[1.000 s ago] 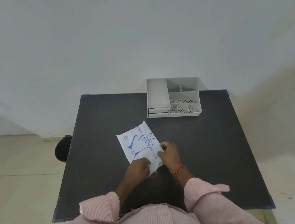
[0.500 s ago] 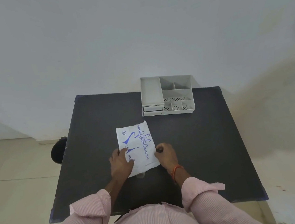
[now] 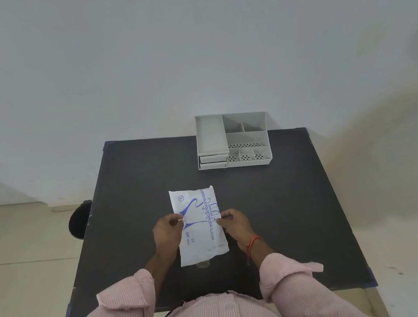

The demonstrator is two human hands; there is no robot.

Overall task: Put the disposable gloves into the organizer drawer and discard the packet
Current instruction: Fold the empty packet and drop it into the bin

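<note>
A white packet of disposable gloves with blue print lies on the black table, its long side pointing away from me. My left hand pinches its left edge and my right hand pinches its right edge, both near the middle of the packet. A bit of clear plastic sticks out from the packet's near end. The grey organizer stands at the table's far edge, with two shut drawers stacked at its front left under a long tray.
The organizer's right side has several small open compartments, some with perforated floors. A round black stool stands on the tiled floor by the table's left edge. A white wall rises right behind the table.
The packet has turned from slanted to nearly straight. My left hand moved from its near corner to its left edge, and both hands have slid further up the packet's sides.
</note>
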